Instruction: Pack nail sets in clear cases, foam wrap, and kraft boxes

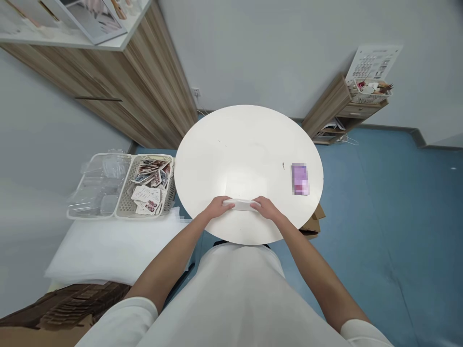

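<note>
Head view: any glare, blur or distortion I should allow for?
Head view: bright glare on the white tabletop, just beyond the held white item; the wood-grain cabinet leans, apparently from wide-angle distortion; the purple item is coarsely pixelated, its details unreadable.

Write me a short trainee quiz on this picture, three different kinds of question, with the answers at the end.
1. True or false: at the round table, the left hand and right hand hold opposite ends of the slim white object.
2. Multiple choice: where does the purple item lie?
A: on the floor
B: on the round table, to the right of the right hand
C: between the two hands
3. Fill in the blank: the white basket nearer the round table holds printed ____.

Key: 1 true; 2 B; 3 cards.
</note>
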The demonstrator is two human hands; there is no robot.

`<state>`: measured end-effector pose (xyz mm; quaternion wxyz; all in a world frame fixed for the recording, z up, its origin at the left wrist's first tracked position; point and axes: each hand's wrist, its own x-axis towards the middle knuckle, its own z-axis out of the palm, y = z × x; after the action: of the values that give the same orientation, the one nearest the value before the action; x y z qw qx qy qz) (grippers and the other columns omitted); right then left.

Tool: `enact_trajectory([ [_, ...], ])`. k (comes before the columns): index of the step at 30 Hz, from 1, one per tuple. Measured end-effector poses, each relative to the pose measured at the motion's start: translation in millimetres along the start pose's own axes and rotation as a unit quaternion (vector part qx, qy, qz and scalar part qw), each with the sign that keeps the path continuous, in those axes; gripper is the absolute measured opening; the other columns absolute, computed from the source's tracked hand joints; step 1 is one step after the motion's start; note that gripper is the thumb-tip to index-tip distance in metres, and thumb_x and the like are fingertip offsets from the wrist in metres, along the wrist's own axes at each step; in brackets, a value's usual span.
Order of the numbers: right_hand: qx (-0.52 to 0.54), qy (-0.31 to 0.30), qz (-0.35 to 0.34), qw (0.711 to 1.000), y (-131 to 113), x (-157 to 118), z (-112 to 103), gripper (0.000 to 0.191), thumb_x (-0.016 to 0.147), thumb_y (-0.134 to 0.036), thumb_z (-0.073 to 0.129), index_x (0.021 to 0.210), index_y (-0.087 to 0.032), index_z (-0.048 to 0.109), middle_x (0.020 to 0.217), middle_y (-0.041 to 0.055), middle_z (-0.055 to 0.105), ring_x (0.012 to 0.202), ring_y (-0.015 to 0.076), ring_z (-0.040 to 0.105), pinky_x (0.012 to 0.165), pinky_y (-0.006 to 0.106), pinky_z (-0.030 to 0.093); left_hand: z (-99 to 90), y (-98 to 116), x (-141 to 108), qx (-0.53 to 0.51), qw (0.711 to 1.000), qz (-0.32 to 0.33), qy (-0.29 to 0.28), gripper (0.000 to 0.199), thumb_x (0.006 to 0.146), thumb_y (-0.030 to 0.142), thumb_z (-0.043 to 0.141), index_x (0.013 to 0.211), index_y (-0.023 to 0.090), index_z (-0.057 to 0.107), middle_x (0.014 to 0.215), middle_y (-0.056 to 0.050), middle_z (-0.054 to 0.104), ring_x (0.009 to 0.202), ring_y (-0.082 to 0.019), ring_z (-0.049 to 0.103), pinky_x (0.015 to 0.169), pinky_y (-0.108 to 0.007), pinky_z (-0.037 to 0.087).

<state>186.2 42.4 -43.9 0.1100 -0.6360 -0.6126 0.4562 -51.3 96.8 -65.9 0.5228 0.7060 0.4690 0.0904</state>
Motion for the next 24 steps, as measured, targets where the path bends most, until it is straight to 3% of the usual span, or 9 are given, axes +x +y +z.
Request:
enact_trajectory([
  [4,0.042,0.019,0.045,0.998,5.2,15.8,-3.6,0.029,0.080,-0.044,0.042,0.087,-0.023,0.061,0.094,0.0047,0.060,0.087,0.0200,0.053,0.071,0.029,0.039,0.3,-9.5,9.4,-0.008,0.997,-0.063,0.052,0.033,0.070,0.049,0.047,0.068,0.017,0.055,0.064,0.000,0.055,0.062,-0.015,0.051,0.056,-0.026,0.038],
  [8,0.071,0.053,0.079,0.993,12.5,26.6,-1.7,0.025,0.076,-0.043,0.045,0.083,-0.023,0.059,0.087,0.0015,0.061,0.078,0.0175,0.054,0.065,0.027,0.039,4.6,-14.3,18.1,0.024,0.991,-0.099,0.083,0.029,0.070,0.044,0.047,0.056,0.018,0.043,0.055,0.003,0.043,0.054,-0.012,0.042,0.051,-0.023,0.032],
  [13,0.080,0.119,0.110,0.984,21.3,36.5,2.4,0.018,0.073,-0.037,0.048,0.079,-0.023,0.057,0.084,0.0001,0.061,0.076,0.0158,0.054,0.066,0.026,0.040,8.4,-13.9,22.8,0.082,0.983,-0.125,0.103,0.026,0.070,0.039,0.046,0.055,0.019,0.039,0.056,0.002,0.042,0.056,-0.013,0.043,0.051,-0.024,0.031],
  [18,0.056,0.167,0.148,0.973,25.2,41.2,8.7,0.015,0.073,-0.030,0.045,0.080,-0.022,0.056,0.086,0.0016,0.061,0.080,0.0169,0.054,0.068,0.028,0.040,11.6,-11.9,20.8,0.143,0.970,-0.160,0.112,0.022,0.072,0.038,0.044,0.060,0.020,0.046,0.060,-0.001,0.051,0.060,-0.016,0.050,0.050,-0.025,0.032],
  [24,0.001,0.230,0.152,0.961,28.1,36.3,20.3,0.022,0.076,-0.028,0.041,0.093,-0.020,0.053,0.091,0.0061,0.058,0.085,0.0204,0.052,0.073,0.033,0.040,14.3,-6.2,19.9,0.208,0.954,-0.179,0.121,0.019,0.073,0.036,0.046,0.078,0.020,0.054,0.074,-0.003,0.060,0.072,-0.019,0.055,0.059,-0.028,0.039],
])
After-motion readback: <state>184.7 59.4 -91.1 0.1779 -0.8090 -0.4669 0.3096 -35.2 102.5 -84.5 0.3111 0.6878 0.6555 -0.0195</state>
